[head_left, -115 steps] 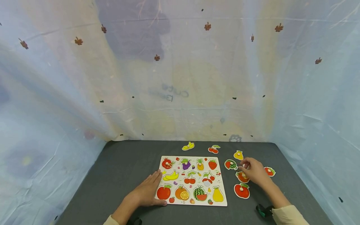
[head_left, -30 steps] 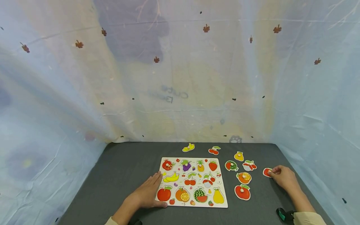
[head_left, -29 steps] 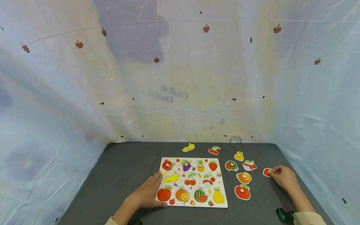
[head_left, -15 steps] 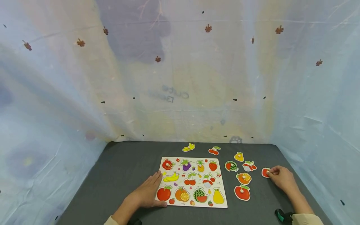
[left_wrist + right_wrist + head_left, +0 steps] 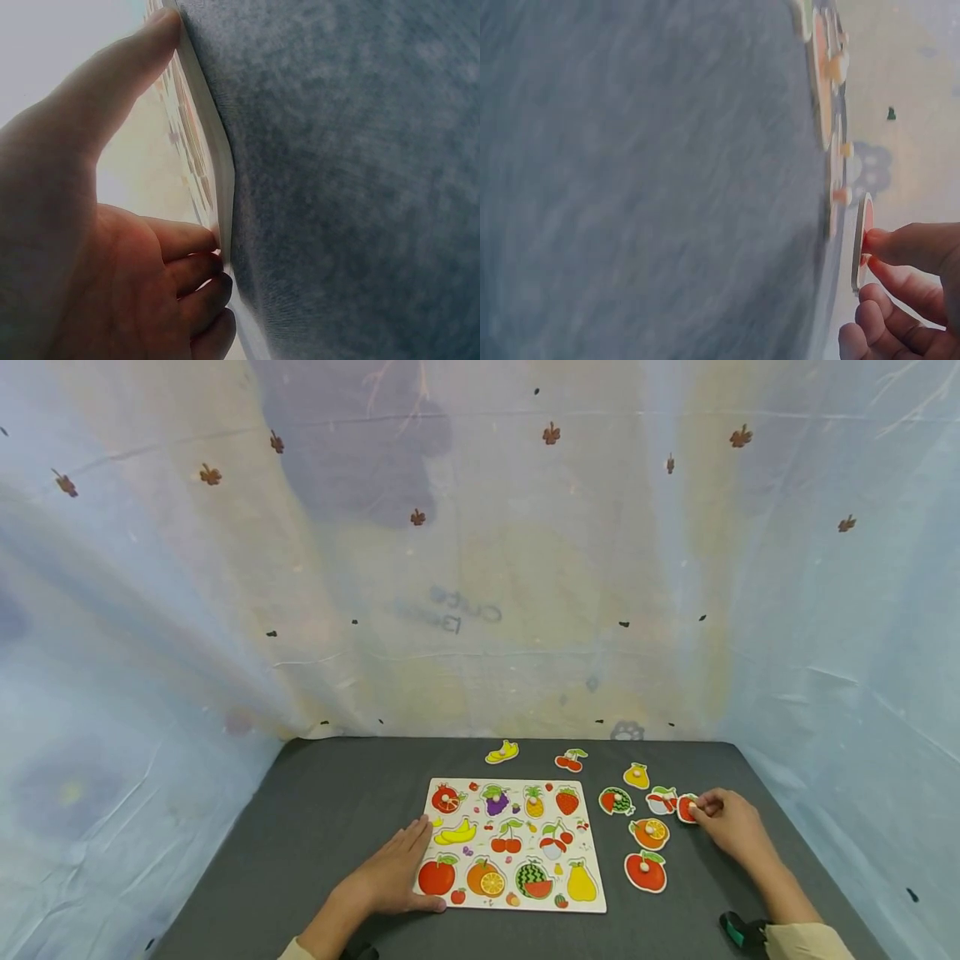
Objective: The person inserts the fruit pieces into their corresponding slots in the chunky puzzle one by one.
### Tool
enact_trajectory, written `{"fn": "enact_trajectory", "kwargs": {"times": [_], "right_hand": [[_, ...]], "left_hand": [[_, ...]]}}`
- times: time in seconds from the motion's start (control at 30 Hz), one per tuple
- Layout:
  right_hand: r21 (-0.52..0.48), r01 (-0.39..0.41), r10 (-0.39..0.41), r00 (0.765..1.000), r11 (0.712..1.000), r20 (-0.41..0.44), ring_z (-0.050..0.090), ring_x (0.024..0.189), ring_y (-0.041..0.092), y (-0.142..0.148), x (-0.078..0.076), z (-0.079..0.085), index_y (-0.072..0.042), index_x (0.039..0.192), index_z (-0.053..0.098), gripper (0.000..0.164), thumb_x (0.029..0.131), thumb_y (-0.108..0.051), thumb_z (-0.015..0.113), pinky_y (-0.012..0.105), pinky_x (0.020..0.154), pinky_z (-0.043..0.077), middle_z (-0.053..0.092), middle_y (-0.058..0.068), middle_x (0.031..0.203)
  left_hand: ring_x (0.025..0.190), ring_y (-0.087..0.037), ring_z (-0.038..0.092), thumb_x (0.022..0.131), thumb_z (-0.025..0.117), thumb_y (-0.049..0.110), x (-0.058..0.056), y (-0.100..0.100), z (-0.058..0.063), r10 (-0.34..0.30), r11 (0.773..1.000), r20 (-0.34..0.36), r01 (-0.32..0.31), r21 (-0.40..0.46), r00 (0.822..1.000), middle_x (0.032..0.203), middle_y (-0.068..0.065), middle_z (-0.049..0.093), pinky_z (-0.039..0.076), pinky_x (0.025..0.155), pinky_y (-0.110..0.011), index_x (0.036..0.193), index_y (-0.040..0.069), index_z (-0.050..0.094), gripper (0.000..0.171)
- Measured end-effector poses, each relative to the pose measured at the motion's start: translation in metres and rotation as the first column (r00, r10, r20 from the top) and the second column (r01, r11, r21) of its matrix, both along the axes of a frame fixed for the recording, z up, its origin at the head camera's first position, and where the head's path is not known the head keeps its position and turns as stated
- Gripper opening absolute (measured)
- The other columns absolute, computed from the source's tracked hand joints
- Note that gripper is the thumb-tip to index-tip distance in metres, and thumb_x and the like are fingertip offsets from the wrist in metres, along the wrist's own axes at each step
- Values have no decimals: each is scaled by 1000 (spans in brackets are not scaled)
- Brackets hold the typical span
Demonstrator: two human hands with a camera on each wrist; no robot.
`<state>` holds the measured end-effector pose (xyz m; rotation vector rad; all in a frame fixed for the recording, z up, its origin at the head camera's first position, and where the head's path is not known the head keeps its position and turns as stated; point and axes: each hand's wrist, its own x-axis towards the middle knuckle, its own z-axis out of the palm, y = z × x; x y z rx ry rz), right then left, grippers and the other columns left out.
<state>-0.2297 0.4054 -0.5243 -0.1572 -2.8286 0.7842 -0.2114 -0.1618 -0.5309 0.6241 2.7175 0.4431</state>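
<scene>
My left hand rests along the left edge of a white fruit puzzle board, fingers extended, thumb at its near corner. The left wrist view shows the thumb and fingers touching the board's edge. To the right, my right hand pinches a strawberry puzzle piece by its knob. That piece is tilted up on edge in the right wrist view. Just left of it lie a red-and-white fruit piece and an orange piece.
Near the board's right side are watermelon, apple and pear pieces. Banana and cherry pieces lie behind it. A dark cloth covers the table; a patterned curtain hangs behind.
Earlier my right hand put down the red-and-white piece, then took hold of the strawberry piece. It has since carried that piece leftward. My left hand stays on the board.
</scene>
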Motion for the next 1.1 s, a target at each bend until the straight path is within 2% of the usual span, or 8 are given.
{"fn": "enact_trajectory", "kwargs": {"times": [0.17, 0.67, 1.1], "right_hand": [[-2, -41, 41, 999, 999, -36, 57, 80, 23, -12, -2, 3, 2, 99, 68, 19, 97, -15, 77, 36, 67, 46, 62, 12, 91], [-18, -119, 118, 993, 993, -27, 53, 80, 22, -50, -9, 12, 1, 102, 68, 20, 99, -16, 77, 36, 68, 46, 59, 9, 92], [-53, -182, 180, 983, 982, -31, 52, 79, 20, -77, -18, 10, -3, 100, 69, 16, 97, -13, 80, 28, 63, 45, 58, 7, 91]], "left_hand": [[161, -37, 27, 78, 87, 66, 1, 1, 1, 7, 1000, -2, -7, 2, 1000, 175, -20, 26, 24, 131, -58, 167, -3, 28, 127], [161, -38, 26, 79, 87, 65, 3, 2, 4, 8, 1000, 2, -8, 10, 1000, 175, -20, 26, 23, 131, -57, 167, -4, 28, 126], [162, -39, 25, 78, 88, 65, 2, 2, 4, 6, 1000, 3, -6, 10, 1000, 175, -20, 25, 22, 131, -57, 166, -4, 29, 127]]}}
